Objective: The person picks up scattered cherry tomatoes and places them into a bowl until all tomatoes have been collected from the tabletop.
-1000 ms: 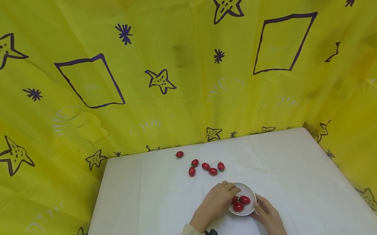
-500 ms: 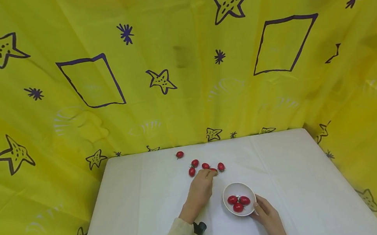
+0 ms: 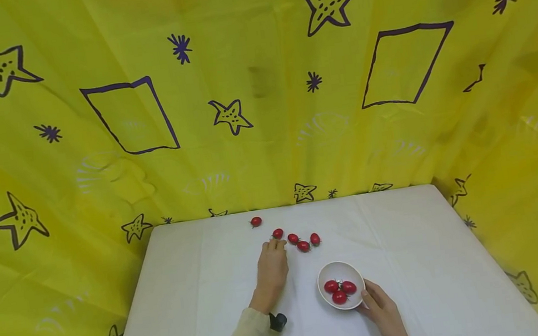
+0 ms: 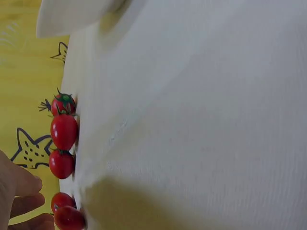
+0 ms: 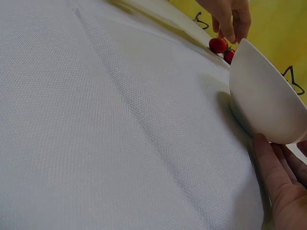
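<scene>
My left hand (image 3: 272, 268) reaches over the near tomato of a pair, hiding it in the head view. In the left wrist view its fingers (image 4: 29, 203) are parted beside two cherry tomatoes (image 4: 69, 218), with a gap between. My right hand (image 3: 383, 308) holds a white bowl (image 3: 344, 308) at its right side, thumb near the rim; the right wrist view has the fingers (image 5: 268, 160) at the bowl's lower side. Three red cherry tomatoes (image 3: 339, 297) with green stems lie inside the bowl.
More cherry tomatoes (image 3: 303, 246) lie beyond the bowl, and a lone tomato (image 3: 256, 221) sits near the back edge. A white cloth (image 3: 426, 260) covers the table. Behind it hangs a yellow curtain (image 3: 267, 151) with star drawings. A black device (image 3: 278, 322) is on my left wrist.
My left hand has left the bowl, passed over the middle group of tomatoes, then shifted left to the pair. My right hand and the bowl have stayed in place.
</scene>
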